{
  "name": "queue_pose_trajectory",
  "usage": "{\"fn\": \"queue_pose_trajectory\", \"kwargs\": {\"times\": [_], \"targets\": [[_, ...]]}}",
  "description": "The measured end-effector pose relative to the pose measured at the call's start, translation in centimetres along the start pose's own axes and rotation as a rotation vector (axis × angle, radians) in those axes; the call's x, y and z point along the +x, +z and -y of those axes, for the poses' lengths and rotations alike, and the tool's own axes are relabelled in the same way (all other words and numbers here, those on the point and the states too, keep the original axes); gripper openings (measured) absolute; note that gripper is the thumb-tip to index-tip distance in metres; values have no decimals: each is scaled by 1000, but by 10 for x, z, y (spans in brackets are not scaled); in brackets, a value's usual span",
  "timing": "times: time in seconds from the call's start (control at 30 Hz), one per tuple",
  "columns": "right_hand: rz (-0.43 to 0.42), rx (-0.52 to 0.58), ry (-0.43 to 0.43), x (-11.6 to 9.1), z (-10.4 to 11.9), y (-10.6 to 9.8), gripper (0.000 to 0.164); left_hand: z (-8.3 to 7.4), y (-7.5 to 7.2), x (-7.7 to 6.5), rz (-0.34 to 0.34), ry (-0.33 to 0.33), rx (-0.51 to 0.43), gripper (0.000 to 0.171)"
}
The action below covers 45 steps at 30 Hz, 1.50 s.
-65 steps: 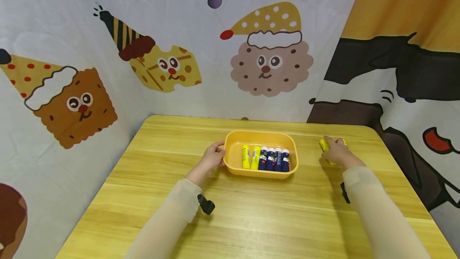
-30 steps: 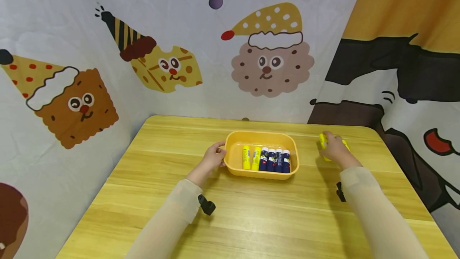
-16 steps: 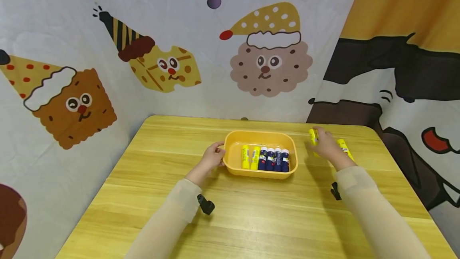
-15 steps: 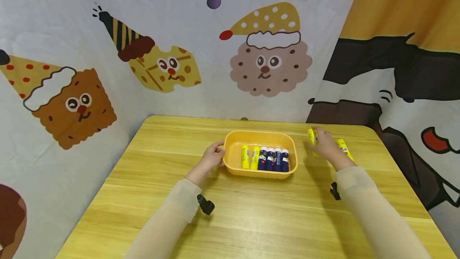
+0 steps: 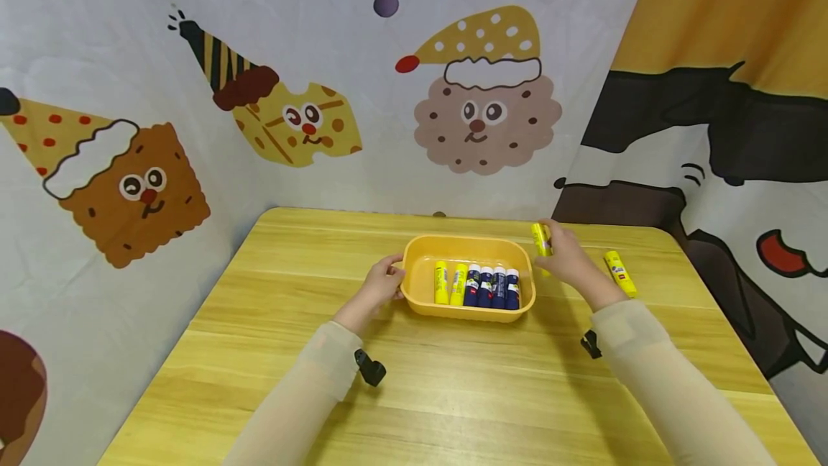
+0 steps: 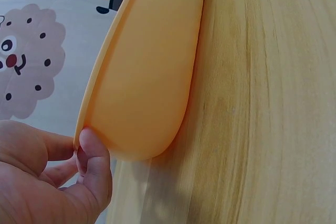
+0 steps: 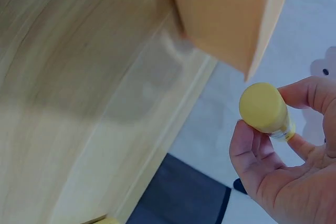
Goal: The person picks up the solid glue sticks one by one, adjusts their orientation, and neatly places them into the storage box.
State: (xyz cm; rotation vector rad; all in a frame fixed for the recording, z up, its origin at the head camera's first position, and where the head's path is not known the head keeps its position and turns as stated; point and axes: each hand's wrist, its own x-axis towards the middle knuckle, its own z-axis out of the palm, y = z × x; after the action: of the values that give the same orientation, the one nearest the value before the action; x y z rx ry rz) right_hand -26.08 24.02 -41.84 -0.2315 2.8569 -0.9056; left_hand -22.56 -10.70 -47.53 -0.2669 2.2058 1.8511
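Observation:
My left hand (image 5: 383,282) pinches the left rim of an orange-yellow plastic basket (image 5: 472,313); the left wrist view has thumb and finger on either side of that rim. Inside the basket two yellow glue sticks (image 5: 441,283) lie beside several dark blue, white-capped glue sticks (image 5: 486,288) in a row. Off the basket's right end, my right hand (image 5: 564,256) holds another yellow glue stick (image 5: 540,239) between thumb and fingers. Its round yellow end (image 7: 262,106) faces the camera in the right wrist view, near the basket's wall (image 7: 226,14).
One more yellow glue stick (image 5: 619,274) lies on the wooden table (image 5: 453,394), right of my right hand. A cloth printed with cartoon biscuits (image 5: 488,121) hangs behind the table and down its left side.
My right hand has lifted one yellow glue stick from the pair on the right and carried it left to the basket's end. The other stayed on the table. My left hand kept its grip.

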Motion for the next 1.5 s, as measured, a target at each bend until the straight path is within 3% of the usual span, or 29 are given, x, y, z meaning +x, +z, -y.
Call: {"fn": "queue_pose_trajectory", "kwargs": {"times": [0.3, 0.7, 1.1, 1.5], "targets": [[4, 57, -25, 0, 19, 7, 79, 0, 0, 0, 3, -7, -8, 41], [114, 283, 73, -5, 49, 25, 82, 0, 0, 0, 3, -8, -7, 41], [166, 343, 96, -6, 66, 46, 79, -1, 0, 0, 6, -8, -5, 41], [227, 525, 180, -3, 93, 71, 79, -2, 0, -2, 2, 10, -10, 40]]}}
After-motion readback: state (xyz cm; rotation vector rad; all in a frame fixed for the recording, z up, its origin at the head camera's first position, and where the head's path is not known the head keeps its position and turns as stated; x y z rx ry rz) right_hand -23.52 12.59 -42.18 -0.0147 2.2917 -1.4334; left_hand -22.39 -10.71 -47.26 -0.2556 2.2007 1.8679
